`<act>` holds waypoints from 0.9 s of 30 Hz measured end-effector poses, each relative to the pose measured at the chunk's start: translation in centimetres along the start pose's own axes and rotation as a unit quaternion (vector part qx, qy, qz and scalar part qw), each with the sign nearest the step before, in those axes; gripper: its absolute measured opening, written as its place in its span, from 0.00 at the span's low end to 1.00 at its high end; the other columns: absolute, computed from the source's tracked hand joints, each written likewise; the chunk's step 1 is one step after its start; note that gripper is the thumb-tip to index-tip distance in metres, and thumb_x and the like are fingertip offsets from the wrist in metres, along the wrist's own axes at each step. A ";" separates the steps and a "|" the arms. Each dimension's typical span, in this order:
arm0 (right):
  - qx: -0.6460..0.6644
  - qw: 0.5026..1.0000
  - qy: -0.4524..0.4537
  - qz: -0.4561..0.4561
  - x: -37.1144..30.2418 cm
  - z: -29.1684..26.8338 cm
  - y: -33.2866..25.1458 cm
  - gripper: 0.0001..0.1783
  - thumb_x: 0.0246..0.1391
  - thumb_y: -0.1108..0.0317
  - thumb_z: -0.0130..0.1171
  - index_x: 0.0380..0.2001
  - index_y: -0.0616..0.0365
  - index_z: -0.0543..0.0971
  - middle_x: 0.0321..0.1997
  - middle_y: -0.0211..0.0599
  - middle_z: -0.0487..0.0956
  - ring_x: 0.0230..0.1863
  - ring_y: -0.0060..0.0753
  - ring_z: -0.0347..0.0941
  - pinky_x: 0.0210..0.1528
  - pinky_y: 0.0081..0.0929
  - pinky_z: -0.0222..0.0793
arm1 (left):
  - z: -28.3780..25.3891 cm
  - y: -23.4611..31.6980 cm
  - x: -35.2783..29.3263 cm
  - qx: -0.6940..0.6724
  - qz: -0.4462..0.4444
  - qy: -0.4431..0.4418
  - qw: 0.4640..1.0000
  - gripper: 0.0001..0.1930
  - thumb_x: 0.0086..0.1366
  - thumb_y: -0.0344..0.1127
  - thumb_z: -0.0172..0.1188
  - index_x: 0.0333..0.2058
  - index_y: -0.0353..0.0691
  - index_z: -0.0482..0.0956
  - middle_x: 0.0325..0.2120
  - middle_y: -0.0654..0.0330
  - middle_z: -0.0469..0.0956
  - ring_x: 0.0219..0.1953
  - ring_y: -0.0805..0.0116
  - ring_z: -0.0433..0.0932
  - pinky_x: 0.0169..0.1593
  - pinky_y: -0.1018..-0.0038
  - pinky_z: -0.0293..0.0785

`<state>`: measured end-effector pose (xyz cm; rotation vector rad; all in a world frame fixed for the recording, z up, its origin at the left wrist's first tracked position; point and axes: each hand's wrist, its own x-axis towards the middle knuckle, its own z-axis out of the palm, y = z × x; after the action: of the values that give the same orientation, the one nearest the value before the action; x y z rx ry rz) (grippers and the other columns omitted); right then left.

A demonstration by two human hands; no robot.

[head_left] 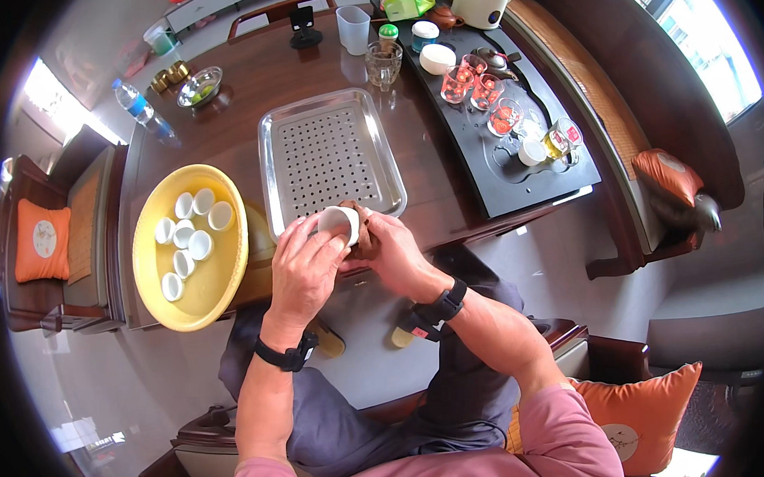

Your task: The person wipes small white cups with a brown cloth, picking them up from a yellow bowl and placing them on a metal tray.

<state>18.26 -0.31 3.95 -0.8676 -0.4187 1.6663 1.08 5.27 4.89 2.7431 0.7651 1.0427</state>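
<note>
A small white cup [338, 222] is held tilted just over the near edge of the perforated steel tray [270, 158], its mouth facing up toward me. My left hand [303, 262] is closed round the cup's left side, with fingers at its rim. My right hand [398, 256] presses a brown cloth [368, 239] against the cup's right side; part of the cloth is hidden by the fingers. To the left, a yellow basin [236, 281] holds several similar white cups [200, 244], lying at different angles. No cups stand on the tray.
At right, a black tea tray [515, 202] carries red-patterned glasses [504, 116], a jar [561, 138] and a white bowl [437, 58]. Farther back are a clear plastic pitcher [354, 31], a glass bowl [384, 66], a phone stand [305, 27], a metal dish [200, 87] and a water bottle [133, 101].
</note>
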 end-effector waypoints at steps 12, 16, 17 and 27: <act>-0.178 0.967 -0.013 -0.179 -1.0 0.0 1.6 0.21 0.73 0.63 0.47 0.62 0.63 0.72 0.55 0.29 0.77 0.56 0.20 0.68 0.61 0.24 0.64 | 0.0 0.0 -0.8 -0.117 -0.047 -0.031 0.991 0.09 0.58 0.34 0.69 0.38 0.43 0.84 0.38 0.62 0.84 0.58 0.49 0.75 0.68 0.49 0.57; -0.099 0.991 -0.010 -0.084 0.0 -1.1 1.0 0.22 0.74 0.55 0.42 0.52 0.61 0.78 0.44 0.26 0.79 0.42 0.17 0.71 0.46 0.20 0.68 | 0.2 1.3 -1.0 -0.096 0.027 -0.068 0.993 0.09 0.59 0.37 0.69 0.39 0.47 0.85 0.40 0.66 0.84 0.61 0.53 0.72 0.71 0.45 0.51; -0.098 0.992 0.016 -0.082 0.2 -1.3 1.3 0.22 0.74 0.55 0.41 0.51 0.60 0.78 0.43 0.26 0.79 0.40 0.16 0.70 0.43 0.19 0.67 | 0.2 1.3 -1.2 -0.091 0.019 -0.066 0.993 0.08 0.59 0.37 0.69 0.38 0.47 0.84 0.40 0.66 0.84 0.61 0.53 0.72 0.71 0.45 0.51; -0.342 0.863 0.014 -0.371 0.1 -0.4 4.0 0.17 0.67 0.73 0.54 0.57 0.66 0.74 0.67 0.43 0.71 0.67 0.37 0.66 0.68 0.28 0.61 | 1.3 0.4 -1.0 -0.321 -0.271 0.061 0.905 0.05 0.65 0.27 0.62 0.37 0.32 0.81 0.37 0.49 0.82 0.39 0.53 0.83 0.43 0.67 0.77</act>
<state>15.86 -1.45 0.93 -1.0490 -1.2035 0.7659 1.42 4.56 3.43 1.7840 0.9184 1.0852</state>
